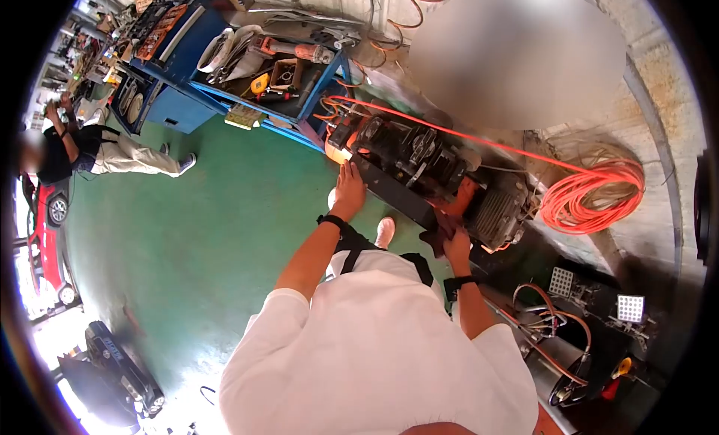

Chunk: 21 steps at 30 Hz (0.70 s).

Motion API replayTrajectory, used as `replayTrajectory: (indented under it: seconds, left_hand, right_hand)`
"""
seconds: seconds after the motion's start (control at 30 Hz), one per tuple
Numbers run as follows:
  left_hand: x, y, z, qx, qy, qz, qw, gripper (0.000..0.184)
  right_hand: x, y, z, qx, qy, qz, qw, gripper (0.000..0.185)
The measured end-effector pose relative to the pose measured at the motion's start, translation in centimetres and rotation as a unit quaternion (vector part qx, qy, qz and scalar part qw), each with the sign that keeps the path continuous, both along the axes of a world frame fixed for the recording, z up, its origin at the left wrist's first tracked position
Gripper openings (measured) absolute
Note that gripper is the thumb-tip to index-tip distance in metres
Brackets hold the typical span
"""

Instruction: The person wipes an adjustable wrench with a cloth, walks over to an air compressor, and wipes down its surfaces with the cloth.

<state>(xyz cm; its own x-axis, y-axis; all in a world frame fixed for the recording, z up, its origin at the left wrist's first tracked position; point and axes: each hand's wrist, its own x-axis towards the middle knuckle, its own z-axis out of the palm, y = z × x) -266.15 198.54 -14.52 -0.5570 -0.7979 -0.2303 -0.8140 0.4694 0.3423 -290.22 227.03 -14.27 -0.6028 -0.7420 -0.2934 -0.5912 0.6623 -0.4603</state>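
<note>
An orange and black machine [419, 161], which looks like an air compressor, stands in front of me against the wall. A long black guard [395, 193] runs along its near side. My left hand [349, 191] lies on the left end of this guard, fingers stretched out and holding nothing. At the guard's right end, my right hand [457, 249] is closed on a dark red rag [434, 240]. The rag lies against the machine, and part of it is hidden by the fingers.
A blue tool cart [258, 120] with a grinder [299, 51] stands at the back left. An orange hose [592, 199] hangs coiled on the right. Cables and a metal cylinder [554, 360] sit at lower right. Another person [112, 150] stands far left, near a red car [49, 240].
</note>
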Motion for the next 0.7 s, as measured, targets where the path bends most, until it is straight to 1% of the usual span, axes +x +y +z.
replayTrajectory:
  seconds: [0.1, 0.17, 0.2, 0.27, 0.3, 0.37, 0.43, 0.47, 0.5, 0.53, 0.57, 0.63, 0.7]
  left_hand:
    - [-0.2, -0.7, -0.5, 0.008, -0.019, -0.008, 1.0, 0.08]
    - [-0.5, -1.0, 0.0, 0.035, -0.085, -0.026, 0.995, 0.095]
    - [-0.9, -0.8, 0.7, 0.033, -0.085, -0.029, 0.995, 0.095]
    - [-1.8, -0.7, 2.3, 0.086, -0.124, -0.002, 0.989, 0.112]
    - [-2.0, -0.6, 2.7, 0.085, -0.125, -0.005, 0.989, 0.112]
    - [-2.3, -0.2, 2.9, 0.088, -0.148, 0.004, 0.985, 0.121]
    - [-2.5, 0.0, 3.2, 0.086, -0.16, 0.004, 0.983, 0.122]
    - [-2.6, 0.1, 3.3, 0.082, -0.172, 0.004, 0.982, 0.122]
    - [-2.8, -0.1, 3.4, 0.077, -0.172, 0.004, 0.982, 0.122]
    - [-3.1, -0.3, 3.2, 0.079, -0.187, 0.001, 0.979, 0.123]
    - [-3.0, -0.4, 3.1, 0.083, -0.204, -0.004, 0.975, 0.124]
    - [-3.3, -1.1, 2.1, 0.078, -0.216, -0.01, 0.973, 0.125]
    - [-3.3, -0.3, 1.7, 0.085, -0.23, -0.016, 0.969, 0.126]
  right_hand:
    - [1.3, -2.9, 1.9, -0.029, 0.01, 0.017, 0.999, 0.06]
    - [1.7, -3.1, 2.6, -0.041, -0.016, 0.027, 0.999, 0.062]
    - [1.4, -2.5, 2.6, -0.043, -0.015, 0.023, 0.999, 0.062]
    - [0.1, -0.6, 1.6, -0.057, -0.006, 0.031, 0.998, 0.061]
    - [-0.7, 0.8, 0.9, -0.058, -0.006, 0.028, 0.998, 0.061]
    - [-2.5, 4.4, -1.2, -0.007, -0.007, -0.013, 1.0, 0.055]
    - [-4.3, 8.4, -3.8, 0.004, 0.041, -0.04, 0.998, 0.051]
    - [-5.2, 10.6, -5.3, 0.002, 0.04, -0.04, 0.998, 0.051]
    - [-6.2, 12.3, -6.8, -0.007, 0.018, -0.102, 0.995, 0.051]
    - [-6.3, 12.3, -6.9, -0.016, -0.005, -0.163, 0.986, 0.051]
    - [-6.1, 11.9, -7.2, -0.018, -0.007, -0.166, 0.986, 0.051]
    - [-5.2, 8.5, -4.5, -0.032, -0.038, -0.162, 0.985, 0.063]
    - [-3.9, 5.7, -2.1, -0.105, -0.077, -0.124, 0.984, 0.071]
